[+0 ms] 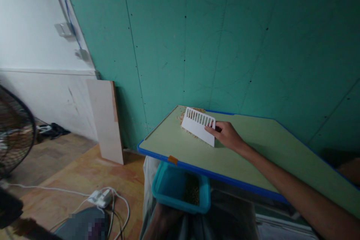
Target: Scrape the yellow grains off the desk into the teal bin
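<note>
My right hand (225,134) grips one end of a white plastic scraper (199,129) with a row of slots along its upper edge. The scraper stands tilted on the pale green tabletop (163,140). Small tan grains (182,114) lie behind it and around its lower edge, near the wall. Below the table's front edge sits a teal plastic tub (181,205), with more grains (192,191) heaped at its right side. Against the tub's near side my left hand (167,213) holds it; most of its fingers are hidden.
Blue edging (225,176) trims the table, with an orange piece (172,159) at the front. A green wall (163,45) rises behind. On the left are a leaning board (105,120), a fan (14,135) and a power strip (100,198) with cables. Part of another person's arm (350,168) shows at far right.
</note>
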Motion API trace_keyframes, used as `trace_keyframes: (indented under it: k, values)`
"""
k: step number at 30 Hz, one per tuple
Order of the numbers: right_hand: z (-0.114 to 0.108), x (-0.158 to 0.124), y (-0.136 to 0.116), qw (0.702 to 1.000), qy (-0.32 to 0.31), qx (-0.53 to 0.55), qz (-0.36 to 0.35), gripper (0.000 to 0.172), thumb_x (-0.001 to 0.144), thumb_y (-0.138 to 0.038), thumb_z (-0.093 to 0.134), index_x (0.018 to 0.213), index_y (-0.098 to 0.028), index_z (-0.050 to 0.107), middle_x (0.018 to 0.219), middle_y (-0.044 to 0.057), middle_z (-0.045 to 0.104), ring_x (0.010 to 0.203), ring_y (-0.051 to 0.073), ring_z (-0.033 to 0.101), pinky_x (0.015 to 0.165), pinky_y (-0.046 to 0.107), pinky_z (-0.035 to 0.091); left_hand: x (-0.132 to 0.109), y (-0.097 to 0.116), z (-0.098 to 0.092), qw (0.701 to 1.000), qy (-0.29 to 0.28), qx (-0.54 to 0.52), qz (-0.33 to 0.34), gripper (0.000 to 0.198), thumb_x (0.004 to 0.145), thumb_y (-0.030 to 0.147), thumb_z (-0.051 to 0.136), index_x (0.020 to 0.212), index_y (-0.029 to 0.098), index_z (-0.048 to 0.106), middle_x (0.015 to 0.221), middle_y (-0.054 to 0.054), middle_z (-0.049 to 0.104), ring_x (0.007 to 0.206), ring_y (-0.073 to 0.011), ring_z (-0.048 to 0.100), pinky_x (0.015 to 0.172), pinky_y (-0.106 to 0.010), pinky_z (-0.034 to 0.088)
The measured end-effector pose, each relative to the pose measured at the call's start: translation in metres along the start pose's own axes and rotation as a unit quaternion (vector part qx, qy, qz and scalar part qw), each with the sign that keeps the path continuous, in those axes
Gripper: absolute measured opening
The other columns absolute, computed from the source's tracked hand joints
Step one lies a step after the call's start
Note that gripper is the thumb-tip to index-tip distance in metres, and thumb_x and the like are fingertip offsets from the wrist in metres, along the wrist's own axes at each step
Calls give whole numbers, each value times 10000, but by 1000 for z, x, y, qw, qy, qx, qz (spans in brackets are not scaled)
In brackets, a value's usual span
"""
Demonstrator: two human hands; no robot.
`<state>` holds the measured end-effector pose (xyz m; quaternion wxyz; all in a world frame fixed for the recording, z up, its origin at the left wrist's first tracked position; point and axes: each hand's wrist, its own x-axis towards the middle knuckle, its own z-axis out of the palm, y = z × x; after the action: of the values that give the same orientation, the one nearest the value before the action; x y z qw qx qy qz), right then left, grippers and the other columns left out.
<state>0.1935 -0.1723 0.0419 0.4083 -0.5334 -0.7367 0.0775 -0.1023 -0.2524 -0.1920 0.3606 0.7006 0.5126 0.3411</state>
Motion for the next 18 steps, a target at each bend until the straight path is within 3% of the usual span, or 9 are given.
trace_keyframes:
  k: [5, 18]
  values:
    - [0, 0, -2, 1000, -2, 7, -1, 386, 882, -471, 608, 772, -123, 735, 691, 54, 678, 598, 150, 554, 540, 257, 352, -8, -2, -6, 1000, 2, 0, 4, 329, 874, 433, 638, 1176, 305, 647, 1373, -31, 613, 1258, -276, 559, 1041, -474, 490]
    - [2, -2, -2, 1000, -25, -5, -17, 399, 902, -478, 589, 827, -125, 759, 712, 59, 683, 600, 149, 548, 550, 261, 363, -5, -3, -4, 1000, -2, -8, 0, 333, 883, 434, 625, 1186, 296, 638, 1356, -44, 623, 1247, -272, 567, 1037, -489, 489]
